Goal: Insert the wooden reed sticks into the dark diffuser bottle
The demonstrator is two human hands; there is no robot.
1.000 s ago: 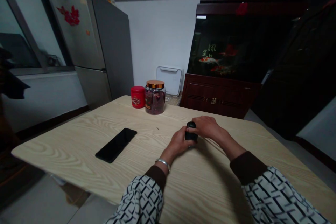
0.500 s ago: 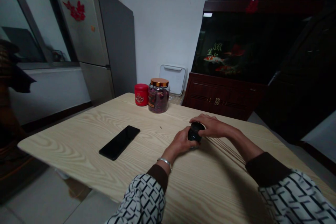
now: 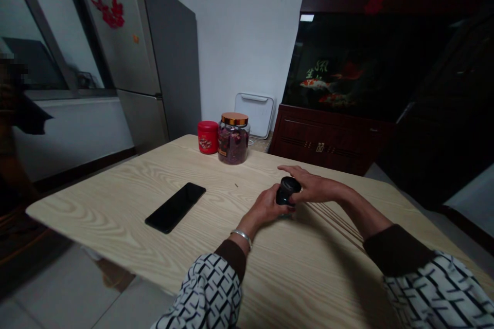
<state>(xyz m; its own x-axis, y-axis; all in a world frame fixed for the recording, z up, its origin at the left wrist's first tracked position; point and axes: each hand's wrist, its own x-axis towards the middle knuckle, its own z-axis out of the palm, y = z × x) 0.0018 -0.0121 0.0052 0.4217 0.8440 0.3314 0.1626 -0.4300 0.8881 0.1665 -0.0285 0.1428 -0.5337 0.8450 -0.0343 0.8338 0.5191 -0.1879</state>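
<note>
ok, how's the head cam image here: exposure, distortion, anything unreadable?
Head view: dim, underexposed; the fish tank side is near black. Wide-angle lens bows the fridge and table edges. The small dark container in the left hand, right hand at its top, shows little detail. Pixelated patch at far left.

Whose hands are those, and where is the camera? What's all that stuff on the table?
The camera sits on a person's head and looks down, so you see that person's own hands. The left hand wraps around a small black jar. The right hand rests against its top, fingers stretched out. On the wooden table lie a black phone and, at the far edge, a red tin beside a glass jar with a copper-coloured lid. Behind stand a fridge and a fish tank.
</note>
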